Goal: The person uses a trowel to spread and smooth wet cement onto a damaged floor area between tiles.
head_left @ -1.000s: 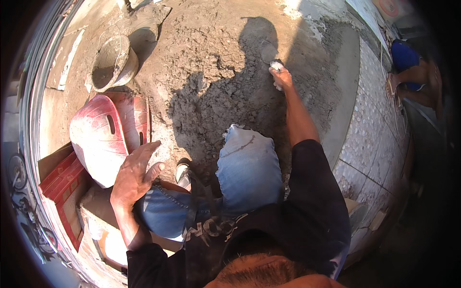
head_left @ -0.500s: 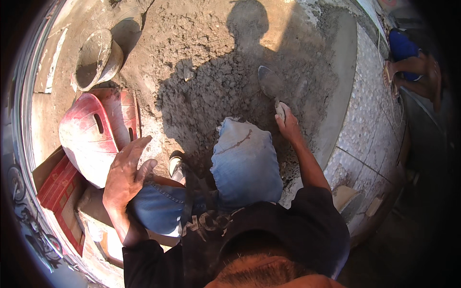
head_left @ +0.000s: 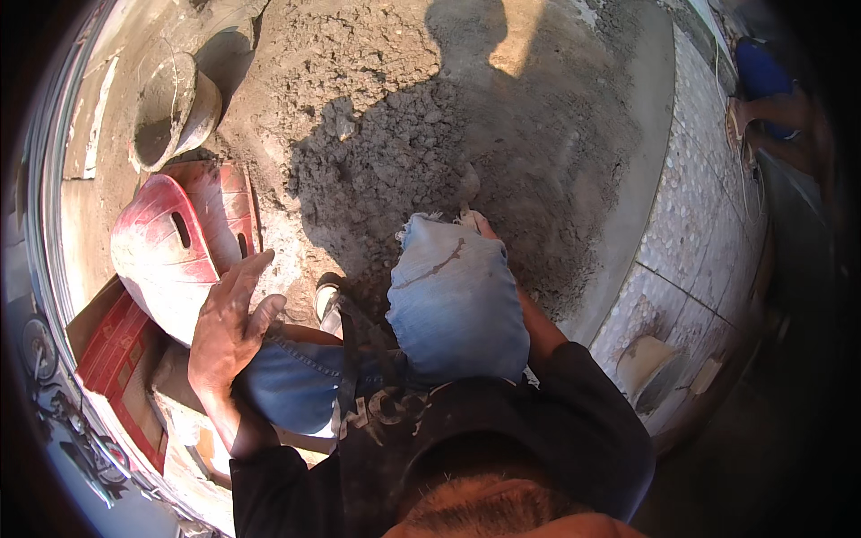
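Note:
My right hand (head_left: 485,228) is mostly hidden behind my denim-covered knee. It grips the pale handle of a trowel (head_left: 468,188), whose mortar-coated blade blends into the rough wet mortar (head_left: 377,152) beyond the knee. My left hand (head_left: 229,323) holds nothing. Its fingers are stretched and the thumb stands apart, over my other leg and beside a red plastic chair (head_left: 161,238) smeared with pale mortar. On the right, a smooth grey band (head_left: 632,170) of mortar runs along the rough patch.
A mortar-crusted bucket (head_left: 199,117) lies tipped at the upper left. Below the chair sits a red box (head_left: 117,350). Pebbled tiles (head_left: 695,179) edge the right side, with a round pale container (head_left: 650,372) on them. Another person's arm or leg (head_left: 776,112) shows at the far right.
My right hand has drawn the trowel left and toward me, from the open mortar to behind my knee. My left hand has barely moved.

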